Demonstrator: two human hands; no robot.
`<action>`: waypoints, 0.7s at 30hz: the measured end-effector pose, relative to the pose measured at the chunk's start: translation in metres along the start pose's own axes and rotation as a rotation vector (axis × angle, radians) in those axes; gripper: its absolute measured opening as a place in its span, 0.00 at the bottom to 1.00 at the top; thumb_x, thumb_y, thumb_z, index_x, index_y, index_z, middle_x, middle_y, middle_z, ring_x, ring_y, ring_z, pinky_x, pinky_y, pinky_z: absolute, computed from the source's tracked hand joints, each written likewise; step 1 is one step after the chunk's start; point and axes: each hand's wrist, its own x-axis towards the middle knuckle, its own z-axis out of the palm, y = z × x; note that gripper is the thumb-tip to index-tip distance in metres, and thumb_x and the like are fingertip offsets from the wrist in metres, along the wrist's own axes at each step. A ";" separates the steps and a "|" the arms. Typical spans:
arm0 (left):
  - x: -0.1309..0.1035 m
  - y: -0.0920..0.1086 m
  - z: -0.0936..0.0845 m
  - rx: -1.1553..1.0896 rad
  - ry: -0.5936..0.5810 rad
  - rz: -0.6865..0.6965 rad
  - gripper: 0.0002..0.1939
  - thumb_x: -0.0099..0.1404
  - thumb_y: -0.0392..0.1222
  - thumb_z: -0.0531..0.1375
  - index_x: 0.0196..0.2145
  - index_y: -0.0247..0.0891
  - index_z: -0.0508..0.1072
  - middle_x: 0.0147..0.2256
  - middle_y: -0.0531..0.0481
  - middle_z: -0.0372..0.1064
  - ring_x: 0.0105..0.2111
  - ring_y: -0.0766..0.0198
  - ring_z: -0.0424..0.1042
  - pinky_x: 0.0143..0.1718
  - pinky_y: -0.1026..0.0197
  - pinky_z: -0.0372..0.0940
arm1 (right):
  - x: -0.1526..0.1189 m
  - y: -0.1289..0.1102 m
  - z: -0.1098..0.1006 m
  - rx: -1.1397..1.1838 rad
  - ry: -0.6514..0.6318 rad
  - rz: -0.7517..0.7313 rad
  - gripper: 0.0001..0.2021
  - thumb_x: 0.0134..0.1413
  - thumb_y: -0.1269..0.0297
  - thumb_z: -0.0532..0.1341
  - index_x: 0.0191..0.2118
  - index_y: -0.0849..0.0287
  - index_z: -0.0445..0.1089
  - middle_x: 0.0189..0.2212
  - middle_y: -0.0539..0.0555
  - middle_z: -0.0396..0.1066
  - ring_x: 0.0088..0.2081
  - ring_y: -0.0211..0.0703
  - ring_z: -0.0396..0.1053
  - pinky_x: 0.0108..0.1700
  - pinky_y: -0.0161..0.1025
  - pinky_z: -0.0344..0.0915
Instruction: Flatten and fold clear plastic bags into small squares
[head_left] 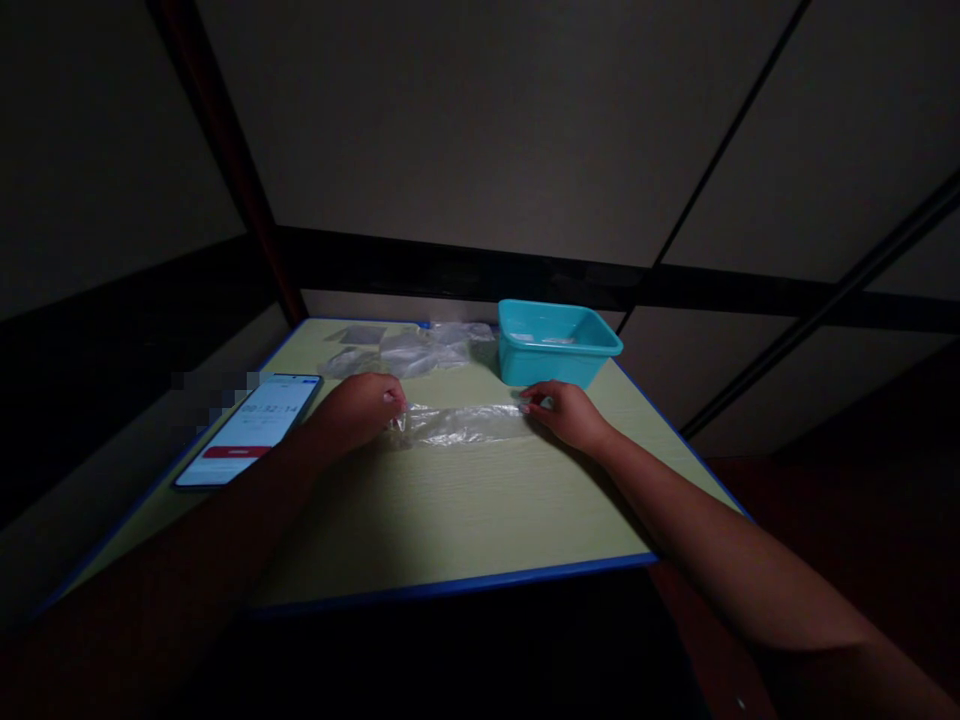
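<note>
Fingers of the left hand [364, 405] and right hand [566, 412] each pinch an end of a clear plastic bag [461, 424], stretched flat mid-tabletop [450, 520]. Beside the right hand, by the far edge, stands a teal tub [555, 345].

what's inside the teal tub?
The teal tub sits behind the right hand. Something pale and flat, possibly clear plastic, lies on its floor. The near wall hides the front of the floor.

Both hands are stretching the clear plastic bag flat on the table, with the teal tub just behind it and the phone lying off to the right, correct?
Not quite: the head view shows the phone on the left, beside the left hand. The rest stands.
</note>
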 end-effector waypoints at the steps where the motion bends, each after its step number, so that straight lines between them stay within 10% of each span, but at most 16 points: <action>1: 0.000 0.001 0.000 0.009 0.006 0.009 0.09 0.52 0.41 0.52 0.24 0.39 0.72 0.25 0.49 0.72 0.29 0.58 0.70 0.28 0.62 0.57 | 0.000 0.000 0.000 -0.017 0.000 0.012 0.09 0.51 0.70 0.62 0.39 0.61 0.75 0.32 0.56 0.75 0.32 0.43 0.69 0.35 0.37 0.61; 9: -0.001 0.000 0.004 0.065 0.073 0.018 0.13 0.59 0.45 0.51 0.30 0.38 0.72 0.32 0.44 0.72 0.34 0.53 0.70 0.35 0.57 0.61 | 0.000 0.003 0.005 -0.084 0.000 -0.001 0.12 0.52 0.72 0.58 0.42 0.62 0.73 0.28 0.54 0.72 0.30 0.42 0.66 0.33 0.36 0.59; 14: -0.005 0.006 0.023 0.183 0.349 0.229 0.19 0.62 0.48 0.53 0.46 0.33 0.71 0.47 0.38 0.68 0.51 0.48 0.63 0.53 0.48 0.57 | 0.000 0.001 0.008 -0.094 -0.011 -0.009 0.12 0.52 0.72 0.58 0.42 0.62 0.72 0.26 0.53 0.71 0.29 0.41 0.65 0.32 0.35 0.57; 21: -0.019 0.025 0.052 0.189 0.004 0.619 0.26 0.68 0.50 0.50 0.61 0.43 0.58 0.65 0.44 0.48 0.65 0.53 0.44 0.61 0.40 0.44 | -0.001 -0.002 0.007 -0.123 -0.036 0.027 0.14 0.51 0.72 0.57 0.46 0.61 0.69 0.26 0.51 0.71 0.27 0.40 0.64 0.30 0.34 0.55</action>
